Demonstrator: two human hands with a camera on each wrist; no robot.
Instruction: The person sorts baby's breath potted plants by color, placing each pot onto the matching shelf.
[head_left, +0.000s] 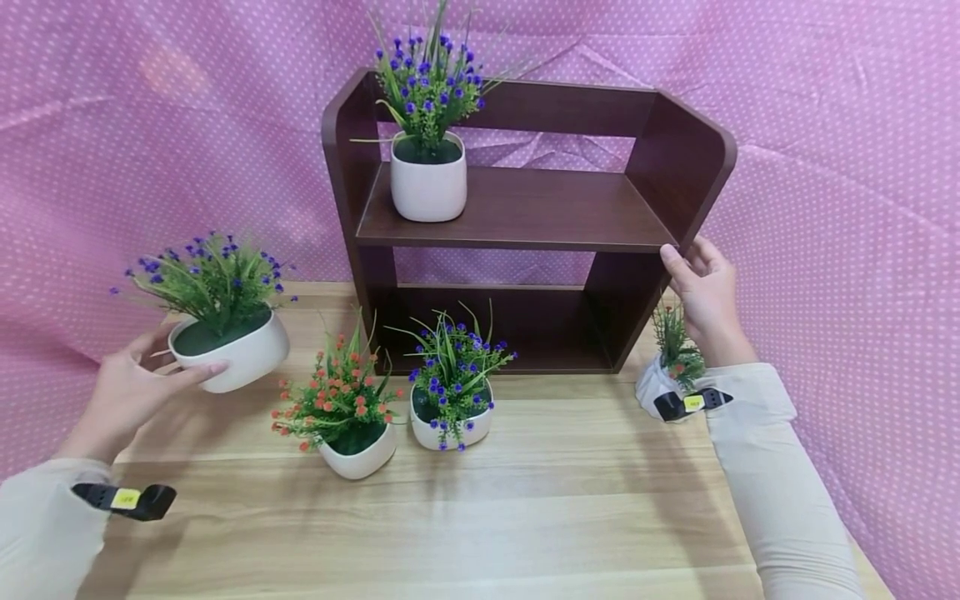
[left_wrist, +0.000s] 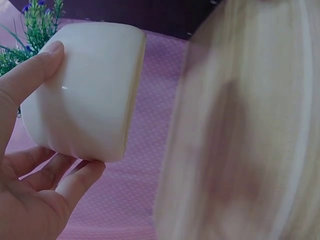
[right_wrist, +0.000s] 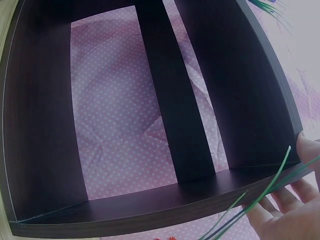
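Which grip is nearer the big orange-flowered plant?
Left. The left grip holds a white pot to the left of the orange-flowered plant; the right grip is farther off to its right, on the dark shelf's right side.

One dark brown shelf, wood or wood-look board, smooth, with a low satin sheen; one tilted white pot, smooth and lightly glossy, ceramic or hard plastic, which of the two I cannot tell from my end. The blue-flowered plant in it I enter as plastic-looking, and the tabletop as pale grained wood or wood-look, smooth, softly shiny. I further list a pink dotted backdrop of creased cloth, off-white sleeves of matt cloth, and black wrist mounts, apparently plastic.
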